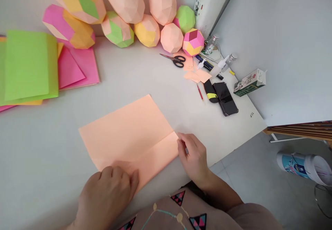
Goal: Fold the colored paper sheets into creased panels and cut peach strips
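A sheet of peach paper point(129, 128) lies on the white table in front of me, with a straight crease running across its nearer part. My left hand point(106, 188), its fingers curled, rests on the near left corner of the sheet and grips it; the fingertips are hidden beneath the knuckles. At the right edge, close to the crease's end, the thumb and fingers of my right hand point(193, 155) pinch the paper.
Faceted paper balls point(126, 1) line the wall. Coloured paper point(28, 65) is stacked at left. Scissors point(177, 60), paper scraps point(197, 74), a red pencil point(200, 92), a phone point(225, 98) and a milk carton point(250, 82) sit at right. A white bucket point(303, 166) lies on the floor.
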Demonstrator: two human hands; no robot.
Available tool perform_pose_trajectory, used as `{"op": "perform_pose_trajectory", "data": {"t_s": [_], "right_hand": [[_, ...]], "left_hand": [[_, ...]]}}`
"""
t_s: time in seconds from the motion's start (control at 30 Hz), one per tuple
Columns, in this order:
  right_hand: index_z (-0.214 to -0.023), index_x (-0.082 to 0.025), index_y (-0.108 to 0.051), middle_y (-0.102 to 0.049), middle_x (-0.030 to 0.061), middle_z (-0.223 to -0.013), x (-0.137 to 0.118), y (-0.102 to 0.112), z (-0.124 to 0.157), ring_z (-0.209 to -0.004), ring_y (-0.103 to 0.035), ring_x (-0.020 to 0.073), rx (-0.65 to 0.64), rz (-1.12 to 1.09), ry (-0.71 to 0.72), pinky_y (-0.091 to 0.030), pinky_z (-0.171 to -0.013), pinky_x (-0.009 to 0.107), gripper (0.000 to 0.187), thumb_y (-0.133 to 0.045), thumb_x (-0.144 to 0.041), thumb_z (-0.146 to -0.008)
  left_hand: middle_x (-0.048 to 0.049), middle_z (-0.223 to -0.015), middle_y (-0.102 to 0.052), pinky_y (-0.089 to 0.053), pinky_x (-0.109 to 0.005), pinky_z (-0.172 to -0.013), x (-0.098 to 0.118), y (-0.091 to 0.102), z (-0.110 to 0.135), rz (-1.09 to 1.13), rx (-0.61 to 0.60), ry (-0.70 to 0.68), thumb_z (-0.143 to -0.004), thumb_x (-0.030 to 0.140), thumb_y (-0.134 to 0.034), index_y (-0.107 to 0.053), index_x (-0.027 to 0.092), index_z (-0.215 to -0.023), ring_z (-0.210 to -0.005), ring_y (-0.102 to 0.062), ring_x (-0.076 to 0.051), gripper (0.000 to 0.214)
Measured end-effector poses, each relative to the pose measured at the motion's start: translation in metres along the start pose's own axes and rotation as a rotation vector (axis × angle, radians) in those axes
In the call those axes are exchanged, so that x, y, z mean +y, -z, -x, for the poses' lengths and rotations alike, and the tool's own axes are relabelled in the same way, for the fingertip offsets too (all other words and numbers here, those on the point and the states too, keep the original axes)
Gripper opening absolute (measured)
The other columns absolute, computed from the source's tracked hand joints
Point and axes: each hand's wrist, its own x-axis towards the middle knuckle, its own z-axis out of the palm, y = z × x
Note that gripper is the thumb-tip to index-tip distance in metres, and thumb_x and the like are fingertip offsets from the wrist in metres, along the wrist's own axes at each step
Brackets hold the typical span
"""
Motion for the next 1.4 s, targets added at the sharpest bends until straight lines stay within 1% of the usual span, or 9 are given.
{"op": "perform_pose_trajectory", "data": {"t_s": [0.1,0.37,0.47,0.53,0.63,0.83,0.97,1.17,1.4], "right_hand": [[-0.107,-0.017,-0.061,-0.062,0.0063,-0.081,0.001,-0.002,0.000,-0.072,-0.058,0.0156,-0.040,0.043,0.001,-0.049,-0.062,0.028,0.026,-0.042,-0.012,-0.090],[-0.105,-0.016,-0.062,-0.062,0.0079,-0.083,0.000,-0.007,0.011,-0.074,-0.059,0.0162,0.030,0.168,0.042,-0.050,-0.063,0.029,0.026,-0.045,-0.008,-0.088],[-0.102,-0.014,-0.063,-0.062,0.0083,-0.082,0.000,-0.008,0.009,-0.073,-0.059,0.0156,0.009,0.185,0.036,-0.049,-0.062,0.028,0.023,-0.047,-0.007,-0.087],[-0.100,-0.012,-0.063,-0.062,0.0084,-0.081,0.000,-0.008,0.007,-0.072,-0.058,0.0155,-0.003,0.193,0.031,-0.049,-0.062,0.027,0.022,-0.048,-0.006,-0.086],[-0.099,-0.012,-0.064,-0.062,0.0079,-0.080,0.001,-0.007,0.006,-0.072,-0.058,0.0150,-0.005,0.203,0.029,-0.048,-0.061,0.026,0.022,-0.047,-0.006,-0.086],[-0.103,-0.016,-0.063,-0.061,0.0063,-0.080,0.002,-0.009,0.007,-0.070,-0.056,0.0139,-0.022,0.225,0.018,-0.046,-0.059,0.025,0.028,-0.042,-0.006,-0.087],[-0.103,-0.015,-0.064,-0.060,0.0065,-0.079,0.002,-0.009,0.006,-0.069,-0.056,0.0142,-0.032,0.229,0.021,-0.045,-0.058,0.025,0.029,-0.042,-0.005,-0.086],[-0.105,-0.014,-0.064,-0.058,0.0060,-0.079,0.002,-0.009,0.007,-0.069,-0.056,0.0144,-0.037,0.244,0.023,-0.045,-0.057,0.025,0.032,-0.042,-0.003,-0.084],[-0.105,-0.014,-0.064,-0.057,0.0058,-0.078,0.002,-0.010,0.007,-0.069,-0.055,0.0141,-0.042,0.251,0.011,-0.044,-0.057,0.025,0.033,-0.041,-0.003,-0.084]], "left_hand": [[-0.0035,-0.044,-0.048,-0.025,-0.032,-0.046,0.001,-0.002,0.001,0.012,0.057,0.027,-0.079,0.011,-0.049,-0.056,0.020,-0.050,-0.045,-0.047,-0.022,0.031],[-0.0034,-0.054,-0.050,-0.036,-0.035,-0.052,0.000,-0.006,0.000,0.126,0.149,-0.045,-0.079,0.001,-0.041,-0.060,0.019,-0.060,-0.054,-0.047,-0.018,0.032],[-0.0118,-0.091,-0.064,-0.045,-0.046,-0.081,0.004,-0.015,-0.003,0.283,0.221,-0.078,-0.081,0.008,-0.040,-0.067,0.015,-0.084,-0.092,-0.058,-0.027,0.027],[-0.0131,-0.125,-0.057,-0.035,-0.051,-0.101,0.005,-0.024,-0.004,0.409,0.258,-0.190,-0.083,0.013,-0.040,-0.063,0.013,-0.110,-0.122,-0.045,-0.033,0.035],[-0.0085,-0.146,-0.040,-0.024,-0.046,-0.111,0.002,-0.036,-0.004,0.517,0.226,-0.308,-0.086,0.017,-0.038,-0.046,0.014,-0.133,-0.137,-0.028,-0.030,0.048],[-0.0086,-0.149,-0.034,-0.020,-0.041,-0.114,0.000,-0.044,-0.005,0.570,0.221,-0.251,-0.094,0.025,-0.035,-0.025,0.013,-0.146,-0.139,-0.027,-0.025,0.055],[-0.0074,-0.147,-0.038,-0.015,-0.038,-0.116,0.002,-0.043,-0.007,0.560,0.242,-0.213,-0.095,0.041,-0.038,-0.029,0.014,-0.145,-0.139,-0.027,-0.024,0.058],[-0.0045,-0.146,-0.040,-0.016,-0.039,-0.116,0.002,-0.041,-0.007,0.537,0.231,-0.190,-0.096,0.040,-0.034,-0.037,0.017,-0.142,-0.139,-0.027,-0.024,0.052],[-0.0031,-0.148,-0.037,-0.015,-0.039,-0.116,0.001,-0.043,-0.007,0.537,0.209,-0.200,-0.095,0.041,-0.035,-0.033,0.018,-0.144,-0.139,-0.027,-0.024,0.054]]}}
